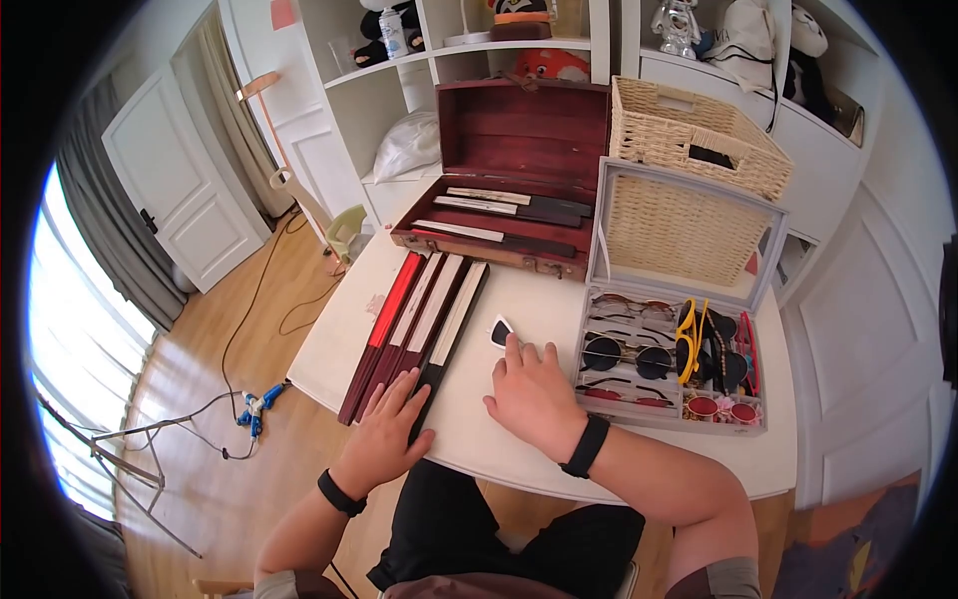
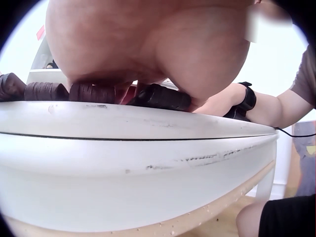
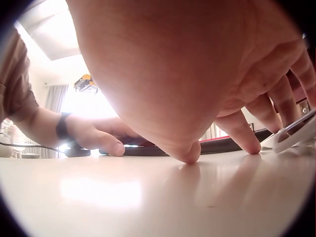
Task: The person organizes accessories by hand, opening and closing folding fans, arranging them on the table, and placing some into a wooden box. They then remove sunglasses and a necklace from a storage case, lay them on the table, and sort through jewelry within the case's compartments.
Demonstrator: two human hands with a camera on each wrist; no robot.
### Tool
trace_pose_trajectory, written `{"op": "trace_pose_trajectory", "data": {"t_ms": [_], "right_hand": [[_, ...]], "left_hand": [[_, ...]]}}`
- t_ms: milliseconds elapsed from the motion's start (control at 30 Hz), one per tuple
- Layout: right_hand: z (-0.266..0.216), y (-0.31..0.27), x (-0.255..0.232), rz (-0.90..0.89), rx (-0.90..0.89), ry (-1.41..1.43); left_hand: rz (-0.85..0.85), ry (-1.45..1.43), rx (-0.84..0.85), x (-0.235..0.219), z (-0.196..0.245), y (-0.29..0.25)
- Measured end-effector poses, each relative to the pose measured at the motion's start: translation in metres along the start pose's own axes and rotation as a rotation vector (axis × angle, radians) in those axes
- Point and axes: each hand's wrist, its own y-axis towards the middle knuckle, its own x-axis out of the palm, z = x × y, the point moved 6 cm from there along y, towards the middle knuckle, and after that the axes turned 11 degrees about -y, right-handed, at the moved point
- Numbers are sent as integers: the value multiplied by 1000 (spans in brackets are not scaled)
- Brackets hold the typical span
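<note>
Along the near side of the table (image 1: 474,419), left hand (image 1: 387,447) and right hand (image 1: 539,394) apart with fingers loosely extended, one laid on folded fans (image 1: 409,319), the other just beside white sunglasses (image 1: 502,332), then, rightward, an open case (image 1: 669,422) of glasses (image 1: 654,361), and farther back a red suitcase (image 1: 524,130) and wicker basket (image 1: 649,122).

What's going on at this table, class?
A person's left hand rests on folded fans lying side by side. The right hand touches the tabletop by white-framed sunglasses; whether it touches them is unclear. Behind, an open suitcase holds more fans; to the right, an open case holds other sunglasses.
</note>
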Motion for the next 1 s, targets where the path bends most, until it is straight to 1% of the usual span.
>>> {"op": "trace_pose_trajectory", "data": {"t_ms": [167, 500, 667, 800, 867, 900, 967, 1000], "right_hand": [[-1, 0, 0, 3, -8, -10], [0, 0, -1, -3, -8, -19], [0, 0, 0, 4, -3, -15], [0, 0, 0, 14, -3, -17], [0, 0, 0, 15, -3, -19], [0, 0, 0, 15, -2, -20], [0, 0, -1, 10, -1, -19], [0, 0, -1, 5, 0, -17]], "left_hand": [[-9, 82, 36, 1, 6, -1], [43, 127, 1, 6, 5, -3], [82, 195, -81, 10, 1, -6], [81, 192, -88, 8, 0, -6], [13, 117, -134, 1, -1, -1], [14, 118, -133, -4, -3, 2], [73, 121, -187, -19, -12, 10], [45, 115, -267, -24, -16, 16]]}}
